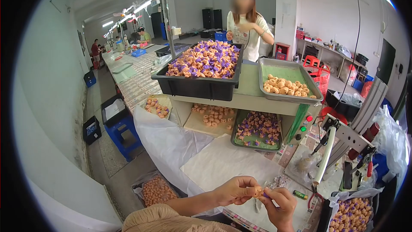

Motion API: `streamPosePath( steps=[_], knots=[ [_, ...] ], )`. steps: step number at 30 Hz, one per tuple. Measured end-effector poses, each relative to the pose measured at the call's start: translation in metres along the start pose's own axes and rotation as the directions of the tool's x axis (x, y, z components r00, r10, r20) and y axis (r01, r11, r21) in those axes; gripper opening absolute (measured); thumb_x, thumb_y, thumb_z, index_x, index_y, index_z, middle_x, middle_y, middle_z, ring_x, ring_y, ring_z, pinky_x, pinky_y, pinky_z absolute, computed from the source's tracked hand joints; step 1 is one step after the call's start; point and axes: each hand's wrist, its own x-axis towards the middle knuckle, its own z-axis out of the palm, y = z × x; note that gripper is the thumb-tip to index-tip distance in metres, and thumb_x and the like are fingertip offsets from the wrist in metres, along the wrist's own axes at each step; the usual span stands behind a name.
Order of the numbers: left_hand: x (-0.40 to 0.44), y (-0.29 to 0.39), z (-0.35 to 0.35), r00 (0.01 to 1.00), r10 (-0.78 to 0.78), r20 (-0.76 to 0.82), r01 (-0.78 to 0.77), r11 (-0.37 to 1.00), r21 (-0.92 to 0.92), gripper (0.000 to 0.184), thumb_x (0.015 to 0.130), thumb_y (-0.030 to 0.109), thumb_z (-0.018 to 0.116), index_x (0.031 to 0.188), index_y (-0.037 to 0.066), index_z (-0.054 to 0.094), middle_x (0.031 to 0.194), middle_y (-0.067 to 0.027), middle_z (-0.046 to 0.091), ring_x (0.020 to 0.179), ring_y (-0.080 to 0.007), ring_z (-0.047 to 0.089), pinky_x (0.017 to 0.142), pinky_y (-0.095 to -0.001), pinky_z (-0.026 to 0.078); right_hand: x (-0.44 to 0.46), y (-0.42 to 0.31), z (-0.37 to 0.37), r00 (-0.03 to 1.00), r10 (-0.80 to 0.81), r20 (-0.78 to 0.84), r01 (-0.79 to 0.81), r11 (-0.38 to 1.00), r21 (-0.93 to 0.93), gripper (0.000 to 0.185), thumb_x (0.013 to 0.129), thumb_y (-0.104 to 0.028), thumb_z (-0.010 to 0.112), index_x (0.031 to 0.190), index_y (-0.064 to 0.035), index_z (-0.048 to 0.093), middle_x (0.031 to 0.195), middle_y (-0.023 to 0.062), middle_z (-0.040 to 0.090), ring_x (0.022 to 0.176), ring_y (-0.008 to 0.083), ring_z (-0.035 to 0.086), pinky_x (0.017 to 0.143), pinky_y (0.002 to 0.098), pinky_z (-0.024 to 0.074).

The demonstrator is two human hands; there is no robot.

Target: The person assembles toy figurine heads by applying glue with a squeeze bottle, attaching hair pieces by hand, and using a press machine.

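Observation:
Above the white-covered worktable, my left hand pinches a small peach-coloured doll piece between thumb and fingertips. Close against it, my right hand has its fingers closed on the purple part of the same small figure. The fingers hide most of the piece, so its finer shape cannot be made out. Right of my right hand lie a green tube-like item and red-handled pliers. A heap of small whitish bits lies just beyond my hands.
A black crate heaped with peach-and-purple figures and a metal tray of peach heads stand on the raised shelf. Below is another tray. A bench press rises at right, beside a lined box. A person stands opposite.

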Motion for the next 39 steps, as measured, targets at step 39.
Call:
streamPosePath(
  steps=[39],
  knots=[
    [-0.006, -0.004, 0.000, 0.998, -0.056, -0.024, 0.056, 0.998, -0.004, 0.028, 0.093, 0.022, 0.063, 0.113, 0.003, 0.058, 0.074, 0.0013, 0.055, 0.046, -0.0028, 0.038, 0.041, -0.0171, 0.029, -0.008, -0.003, 0.002, 0.997, 0.058, 0.045, -0.058, 0.998, -0.010, 0.025, 0.075, -0.010, 0.078, 0.098, -0.0038, 0.070, 0.082, 0.0116, 0.065, 0.069, 0.0227, 0.064, 0.062, 0.0307, 0.0508]
  ],
)
